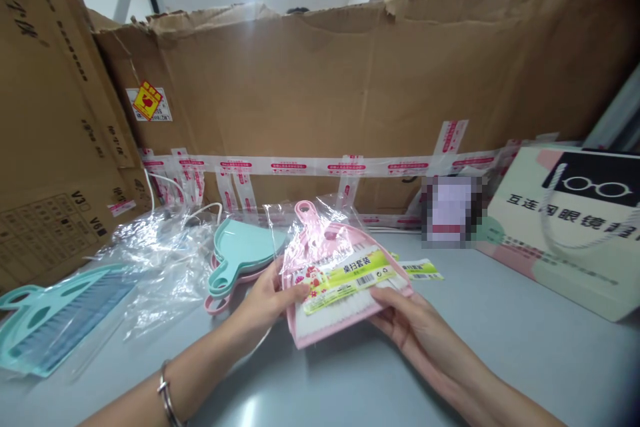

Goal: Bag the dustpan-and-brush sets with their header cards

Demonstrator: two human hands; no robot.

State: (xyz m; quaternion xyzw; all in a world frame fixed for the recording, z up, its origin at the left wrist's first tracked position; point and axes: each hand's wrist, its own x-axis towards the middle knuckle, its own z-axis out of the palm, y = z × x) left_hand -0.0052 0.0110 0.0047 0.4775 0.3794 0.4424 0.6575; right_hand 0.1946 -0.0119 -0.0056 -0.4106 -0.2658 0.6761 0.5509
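Between my two hands is a pink dustpan and brush set (340, 327) in a clear plastic bag, tilted up off the table. A yellow-green label (350, 278) lies across its white bristles. My left hand (273, 293) grips the set's left edge, thumb on the front. At the lower right corner, my right hand (403, 313) pinches it, with fingers behind. Just left of the set, turquoise dustpans (247, 247) lie stacked with a pink one beneath. Another yellow-green label (424, 270) shows on the table behind the set's right side.
A bagged turquoise dustpan and brush set (65, 317) lies at the far left, beside crumpled clear plastic bags (165, 260). Cardboard (300, 100) walls the back and left. A paper bag with rope handle (565, 233) stands at right, near a blurred-out object (451, 210).
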